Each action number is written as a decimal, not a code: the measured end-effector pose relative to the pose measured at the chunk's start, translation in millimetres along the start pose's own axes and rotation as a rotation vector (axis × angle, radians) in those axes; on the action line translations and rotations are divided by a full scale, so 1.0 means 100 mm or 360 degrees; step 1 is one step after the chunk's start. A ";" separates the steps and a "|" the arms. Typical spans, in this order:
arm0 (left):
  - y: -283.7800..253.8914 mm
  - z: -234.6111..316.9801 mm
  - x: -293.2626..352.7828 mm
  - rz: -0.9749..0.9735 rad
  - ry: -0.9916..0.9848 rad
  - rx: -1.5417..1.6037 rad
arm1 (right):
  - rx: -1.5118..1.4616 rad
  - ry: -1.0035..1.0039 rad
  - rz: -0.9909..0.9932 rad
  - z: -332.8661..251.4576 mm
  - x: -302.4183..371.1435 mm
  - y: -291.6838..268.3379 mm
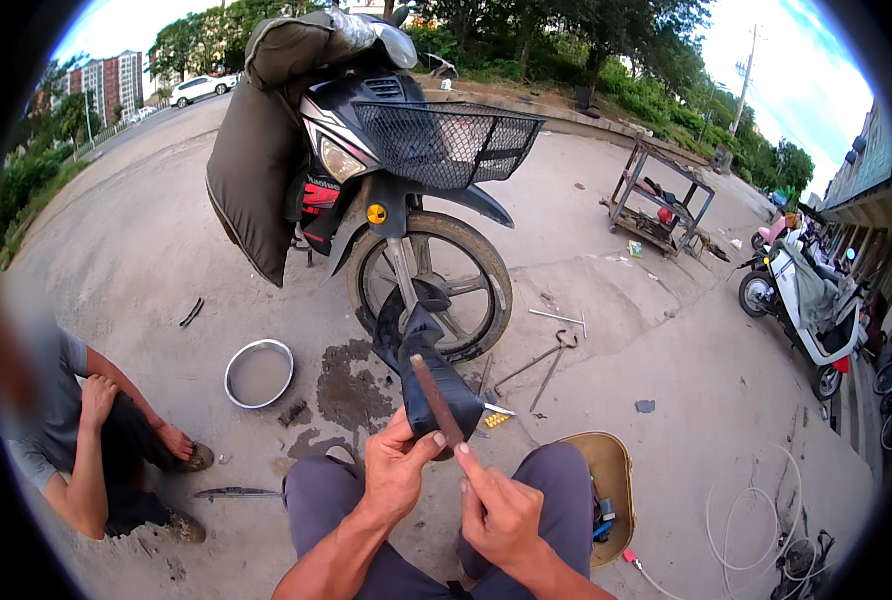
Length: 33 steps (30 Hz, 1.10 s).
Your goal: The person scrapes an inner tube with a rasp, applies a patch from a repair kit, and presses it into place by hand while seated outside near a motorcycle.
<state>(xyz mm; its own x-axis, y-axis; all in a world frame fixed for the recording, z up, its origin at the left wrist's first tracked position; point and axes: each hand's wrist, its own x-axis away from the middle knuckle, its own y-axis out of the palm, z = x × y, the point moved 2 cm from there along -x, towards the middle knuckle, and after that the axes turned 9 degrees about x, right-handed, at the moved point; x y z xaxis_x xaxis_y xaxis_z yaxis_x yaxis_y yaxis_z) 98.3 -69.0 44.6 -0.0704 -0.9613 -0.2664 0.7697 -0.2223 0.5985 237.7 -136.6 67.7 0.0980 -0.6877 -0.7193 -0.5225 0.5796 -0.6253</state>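
My left hand (396, 470) is closed on a black rubber inner tube (456, 385), its thumb pressing near the lower end of the held stretch. The tube runs up to the front wheel (431, 285) of a motorbike (351, 130). Lying across the tube is a flat, rusty brown file (436, 402). Its lower end is in my right hand (503, 510), with the index finger stretched along it. That hand's other fingers are curled, and their grip is partly hidden.
Left of me a person (76, 430) squats near a metal basin (259, 375). A tan tool bin (614, 470) stands by my right knee. A T-handle wrench (558, 317) and other tools lie near the wheel. Farther right are a metal rack (661, 195) and pale hose (756, 500).
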 end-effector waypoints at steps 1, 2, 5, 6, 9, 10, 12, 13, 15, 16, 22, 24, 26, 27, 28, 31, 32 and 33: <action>-0.03 0.00 0.00 0.0000 0.0006 -0.0023 | -0.0029 -0.0029 0.0035 -0.02 -0.13 0.04; -0.06 -0.01 0.00 0.0036 -0.0018 0.0005 | -0.0039 -0.0034 0.0051 -0.01 -0.18 0.04; -0.07 0.07 0.02 0.0097 -0.0079 0.0097 | -0.0187 -0.0065 0.0100 0.07 -0.19 -0.04; -0.05 0.05 0.04 0.0119 -0.0143 0.0195 | -0.0227 -0.0036 0.0196 0.11 -0.03 -0.12; -0.02 0.08 0.01 0.0079 -0.0136 0.0226 | -0.0181 -0.0014 0.0151 -0.01 0.23 -0.27; -0.01 0.07 -0.01 0.0079 -0.0136 0.0234 | -0.0111 -0.0011 0.0020 -0.06 0.25 -0.26; -0.03 0.04 0.01 0.0069 -0.0146 0.0216 | -0.0063 -0.0016 0.0003 -0.02 0.19 -0.12; -0.05 0.01 0.03 0.0070 -0.0165 0.0194 | -0.0019 -0.0043 -0.0007 0.00 0.12 -0.02; -0.09 0.02 0.02 0.0113 -0.0153 0.0210 | -0.0032 -0.0085 0.0091 -0.02 -0.02 0.05; -0.13 0.03 0.03 0.0121 -0.0128 0.0172 | -0.0029 -0.0112 0.0080 -0.02 -0.02 0.05; -0.02 0.08 -0.04 0.0078 -0.0074 0.0228 | 0.0024 -0.0075 0.0015 0.02 0.31 -0.13; -0.05 0.00 0.00 0.0022 -0.0139 0.0210 | -0.0013 -0.0034 0.0094 0.04 0.21 0.00; -0.08 -0.01 0.02 0.0029 -0.0124 0.0160 | -0.0075 0.0001 0.0094 0.00 -0.08 0.04; -0.08 0.02 0.02 0.0036 -0.0097 0.0129 | -0.0125 0.0016 0.0089 -0.02 -0.17 0.05; -0.07 0.05 0.03 0.0034 -0.0086 0.0107 | -0.0180 0.0036 0.0104 -0.01 -0.20 0.02; -0.02 0.12 0.02 0.0119 -0.0069 0.0260 | -0.0251 -0.0020 0.0222 0.09 0.09 -0.16; -0.01 0.12 0.01 0.0107 -0.0073 0.0274 | -0.0266 -0.0045 0.0224 0.05 0.18 -0.20; 0.00 0.10 0.00 0.0093 -0.0077 0.0289 | -0.0248 -0.0048 0.0209 0.04 0.21 -0.19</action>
<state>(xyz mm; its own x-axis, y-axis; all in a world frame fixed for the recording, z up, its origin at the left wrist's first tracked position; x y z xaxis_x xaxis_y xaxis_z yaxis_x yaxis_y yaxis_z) 91.5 -70.8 52.0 -0.0627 -0.9792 -0.1928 0.6468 -0.1870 0.7394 253.3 -159.9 63.4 0.0445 -0.5959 -0.8018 -0.6569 0.5872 -0.4729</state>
